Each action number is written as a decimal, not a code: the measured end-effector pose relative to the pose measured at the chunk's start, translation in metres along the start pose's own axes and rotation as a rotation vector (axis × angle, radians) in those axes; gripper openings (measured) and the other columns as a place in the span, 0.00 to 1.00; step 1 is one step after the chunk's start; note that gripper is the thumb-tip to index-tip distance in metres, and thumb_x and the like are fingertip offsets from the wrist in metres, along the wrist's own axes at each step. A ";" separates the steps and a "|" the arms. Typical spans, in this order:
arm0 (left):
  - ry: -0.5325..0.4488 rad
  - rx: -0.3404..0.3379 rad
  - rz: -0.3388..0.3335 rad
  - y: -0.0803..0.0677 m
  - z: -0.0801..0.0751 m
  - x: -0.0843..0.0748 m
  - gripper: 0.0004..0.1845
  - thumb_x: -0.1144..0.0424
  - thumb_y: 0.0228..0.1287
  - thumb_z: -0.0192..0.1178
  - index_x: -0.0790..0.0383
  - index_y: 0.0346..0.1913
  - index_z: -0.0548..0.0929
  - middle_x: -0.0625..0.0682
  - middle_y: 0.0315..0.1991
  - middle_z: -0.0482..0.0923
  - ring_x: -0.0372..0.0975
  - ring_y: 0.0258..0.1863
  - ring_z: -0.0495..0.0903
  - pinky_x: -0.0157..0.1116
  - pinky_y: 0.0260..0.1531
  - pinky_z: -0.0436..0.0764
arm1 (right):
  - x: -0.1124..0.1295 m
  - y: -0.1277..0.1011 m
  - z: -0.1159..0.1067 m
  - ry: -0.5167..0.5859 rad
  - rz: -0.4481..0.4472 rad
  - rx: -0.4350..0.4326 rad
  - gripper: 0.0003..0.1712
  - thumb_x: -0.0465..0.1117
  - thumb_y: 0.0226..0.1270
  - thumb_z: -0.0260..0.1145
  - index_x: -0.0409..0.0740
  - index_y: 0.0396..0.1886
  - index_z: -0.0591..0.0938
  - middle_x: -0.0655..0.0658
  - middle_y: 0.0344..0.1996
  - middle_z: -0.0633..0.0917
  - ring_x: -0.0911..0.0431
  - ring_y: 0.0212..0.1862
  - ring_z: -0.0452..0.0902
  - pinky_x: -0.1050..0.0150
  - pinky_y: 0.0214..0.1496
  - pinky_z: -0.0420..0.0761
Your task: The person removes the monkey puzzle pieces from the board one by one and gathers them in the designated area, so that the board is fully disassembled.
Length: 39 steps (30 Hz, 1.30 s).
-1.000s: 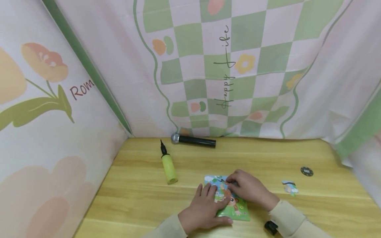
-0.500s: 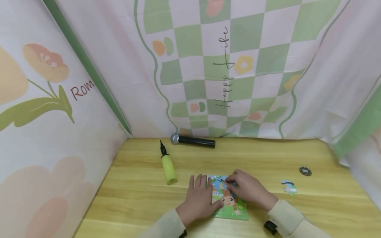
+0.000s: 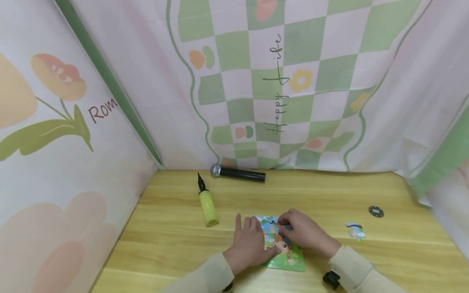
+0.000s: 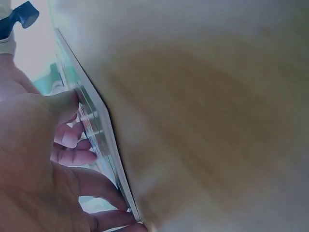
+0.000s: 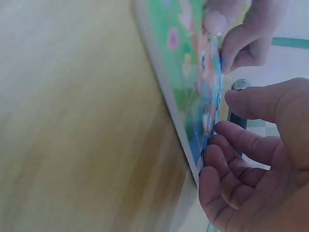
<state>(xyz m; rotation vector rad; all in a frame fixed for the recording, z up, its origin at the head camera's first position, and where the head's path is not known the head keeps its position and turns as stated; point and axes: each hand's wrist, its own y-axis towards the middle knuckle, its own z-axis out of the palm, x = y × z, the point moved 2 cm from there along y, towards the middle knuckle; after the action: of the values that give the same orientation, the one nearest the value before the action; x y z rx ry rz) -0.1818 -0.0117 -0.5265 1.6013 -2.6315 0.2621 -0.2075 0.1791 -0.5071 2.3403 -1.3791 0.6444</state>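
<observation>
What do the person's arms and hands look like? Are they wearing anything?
Both arms wear long, pale cream sleeves that end in snug cuffs at the wrists. The left hand and right hand are bare: no gloves, and no rings that I can see. A small black device sits under the right wrist, and a bit of something black peeks out under the left one too.
</observation>
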 end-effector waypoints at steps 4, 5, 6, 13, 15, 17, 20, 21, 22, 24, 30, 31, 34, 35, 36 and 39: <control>0.008 0.006 -0.007 0.001 -0.001 0.000 0.58 0.17 0.61 0.30 0.67 0.68 0.75 0.56 0.53 0.70 0.48 0.60 0.67 0.63 0.69 0.53 | -0.001 0.002 -0.001 0.062 0.048 0.008 0.12 0.41 0.69 0.70 0.38 0.45 0.85 0.49 0.36 0.80 0.58 0.38 0.76 0.55 0.42 0.81; 0.006 0.010 -0.008 0.001 -0.001 0.000 0.58 0.18 0.62 0.29 0.66 0.68 0.76 0.56 0.54 0.70 0.48 0.60 0.67 0.63 0.69 0.53 | -0.002 0.002 -0.001 0.069 0.060 0.009 0.11 0.41 0.69 0.70 0.39 0.45 0.85 0.49 0.36 0.79 0.59 0.37 0.76 0.55 0.41 0.80; 0.005 0.014 -0.010 0.002 0.000 0.000 0.56 0.19 0.63 0.29 0.65 0.68 0.76 0.55 0.54 0.69 0.48 0.60 0.67 0.63 0.69 0.52 | -0.002 0.002 -0.001 0.075 0.069 0.010 0.10 0.41 0.69 0.70 0.39 0.44 0.85 0.49 0.35 0.79 0.59 0.37 0.75 0.56 0.40 0.80; 0.015 -0.001 -0.018 0.004 0.000 0.002 0.48 0.23 0.69 0.35 0.60 0.65 0.80 0.51 0.49 0.69 0.45 0.58 0.68 0.62 0.69 0.53 | -0.004 0.003 0.001 0.103 0.098 0.020 0.09 0.41 0.69 0.70 0.39 0.43 0.85 0.51 0.33 0.78 0.60 0.34 0.74 0.58 0.38 0.78; 0.012 -0.007 -0.013 0.004 0.000 0.002 0.47 0.23 0.68 0.36 0.60 0.64 0.81 0.51 0.47 0.69 0.45 0.57 0.68 0.63 0.69 0.54 | -0.003 0.002 0.001 0.109 0.110 0.019 0.10 0.40 0.69 0.70 0.38 0.44 0.85 0.50 0.34 0.79 0.59 0.35 0.75 0.57 0.39 0.79; 0.008 -0.011 -0.009 0.004 0.000 0.002 0.48 0.23 0.68 0.36 0.61 0.64 0.81 0.50 0.45 0.68 0.45 0.56 0.69 0.63 0.69 0.54 | -0.002 0.002 0.001 0.121 0.124 0.014 0.10 0.39 0.68 0.70 0.38 0.45 0.84 0.50 0.35 0.80 0.59 0.37 0.76 0.57 0.40 0.80; 0.006 -0.007 -0.008 0.005 0.001 0.002 0.48 0.22 0.67 0.35 0.60 0.64 0.82 0.50 0.46 0.68 0.44 0.56 0.69 0.63 0.69 0.54 | -0.001 0.001 0.000 0.156 0.128 0.013 0.09 0.39 0.69 0.69 0.39 0.44 0.84 0.51 0.34 0.81 0.60 0.36 0.78 0.59 0.40 0.82; 0.007 -0.003 -0.009 0.005 0.001 0.002 0.48 0.22 0.67 0.35 0.59 0.63 0.82 0.50 0.46 0.69 0.44 0.56 0.69 0.63 0.69 0.54 | 0.000 0.000 0.000 0.174 0.122 0.015 0.08 0.39 0.70 0.69 0.40 0.44 0.84 0.51 0.33 0.82 0.61 0.34 0.78 0.60 0.39 0.82; 0.011 0.000 -0.011 0.005 0.002 0.003 0.48 0.22 0.67 0.35 0.59 0.63 0.82 0.50 0.47 0.69 0.44 0.57 0.69 0.62 0.69 0.54 | 0.000 0.000 0.000 0.187 0.116 0.014 0.07 0.39 0.70 0.69 0.41 0.43 0.84 0.52 0.32 0.82 0.61 0.33 0.79 0.61 0.37 0.82; 0.020 0.011 -0.015 0.005 0.002 0.003 0.49 0.22 0.66 0.34 0.58 0.63 0.82 0.50 0.48 0.69 0.44 0.57 0.69 0.62 0.69 0.54 | 0.001 0.000 0.001 0.204 0.099 0.009 0.05 0.39 0.71 0.69 0.42 0.41 0.85 0.54 0.30 0.83 0.62 0.31 0.79 0.64 0.35 0.81; 0.040 0.015 -0.013 0.005 0.001 0.004 0.49 0.22 0.67 0.33 0.58 0.65 0.81 0.50 0.48 0.69 0.44 0.57 0.69 0.62 0.69 0.55 | 0.003 -0.001 0.002 0.251 0.094 -0.071 0.03 0.34 0.70 0.69 0.44 0.40 0.84 0.54 0.30 0.84 0.61 0.32 0.80 0.65 0.35 0.81; 0.041 0.011 -0.012 0.005 0.001 0.004 0.49 0.22 0.67 0.34 0.58 0.65 0.81 0.50 0.48 0.69 0.44 0.57 0.69 0.62 0.69 0.55 | 0.002 -0.001 0.002 0.269 0.103 -0.082 0.03 0.34 0.69 0.69 0.44 0.41 0.84 0.54 0.31 0.84 0.61 0.33 0.80 0.65 0.36 0.82; 0.041 0.002 -0.010 0.004 -0.001 0.004 0.48 0.22 0.67 0.34 0.58 0.65 0.81 0.50 0.49 0.70 0.44 0.58 0.69 0.62 0.69 0.55 | -0.001 0.000 -0.001 0.320 0.140 -0.099 0.05 0.34 0.68 0.70 0.42 0.43 0.85 0.53 0.32 0.85 0.59 0.35 0.81 0.65 0.37 0.83; 0.042 -0.002 -0.011 0.004 -0.001 0.004 0.48 0.22 0.67 0.35 0.58 0.65 0.81 0.51 0.49 0.70 0.45 0.58 0.70 0.62 0.69 0.54 | -0.003 0.000 -0.003 0.338 0.155 -0.095 0.06 0.35 0.68 0.70 0.42 0.44 0.85 0.53 0.32 0.85 0.58 0.36 0.81 0.65 0.38 0.83; 0.040 -0.004 -0.013 0.004 -0.002 0.004 0.48 0.22 0.67 0.35 0.58 0.64 0.82 0.51 0.50 0.70 0.45 0.58 0.70 0.62 0.70 0.54 | -0.006 -0.001 -0.007 0.363 0.173 -0.089 0.08 0.36 0.68 0.70 0.41 0.45 0.85 0.52 0.33 0.85 0.57 0.37 0.81 0.64 0.38 0.83; 0.042 0.000 -0.019 0.003 -0.002 0.004 0.48 0.22 0.67 0.35 0.58 0.64 0.81 0.51 0.50 0.70 0.45 0.58 0.69 0.62 0.70 0.53 | -0.020 -0.006 -0.019 0.456 0.218 -0.045 0.15 0.41 0.69 0.71 0.38 0.49 0.84 0.48 0.37 0.86 0.54 0.40 0.82 0.62 0.40 0.83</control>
<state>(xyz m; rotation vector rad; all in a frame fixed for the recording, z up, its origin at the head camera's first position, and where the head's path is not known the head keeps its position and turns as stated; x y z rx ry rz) -0.1864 -0.0130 -0.5242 1.6011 -2.5840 0.2918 -0.2145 0.2060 -0.5021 1.8617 -1.4155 1.1152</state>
